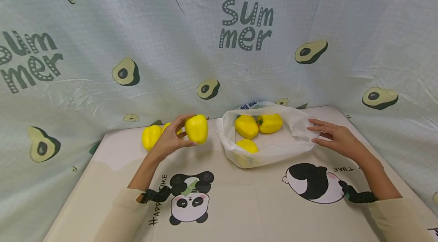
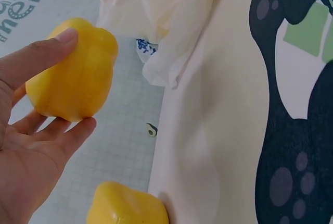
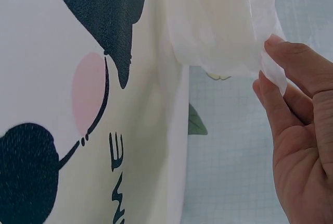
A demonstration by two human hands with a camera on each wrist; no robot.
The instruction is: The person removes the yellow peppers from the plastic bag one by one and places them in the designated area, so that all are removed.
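Note:
My left hand [image 1: 172, 138] holds a yellow bell pepper [image 1: 196, 129] between thumb and fingers, to the left of the white plastic bag. In the left wrist view the same pepper [image 2: 78, 70] sits above the fingertips, thumb across its side. The bag [image 1: 273, 155] lies with its mouth wide, and three yellow peppers show inside, one of them [image 1: 247, 126] at the back left. At the bag's right side, my right hand [image 1: 337, 139] pinches its edge; the right wrist view shows the thin plastic [image 3: 273, 70] between thumb and fingers.
Behind my left hand, more yellow peppers [image 1: 151, 137] stand on the table at the left, one partly hidden. The table cover [image 1: 239, 204] carries panda prints. A pale curtain [image 1: 191, 37] with avocado prints hangs right behind the table.

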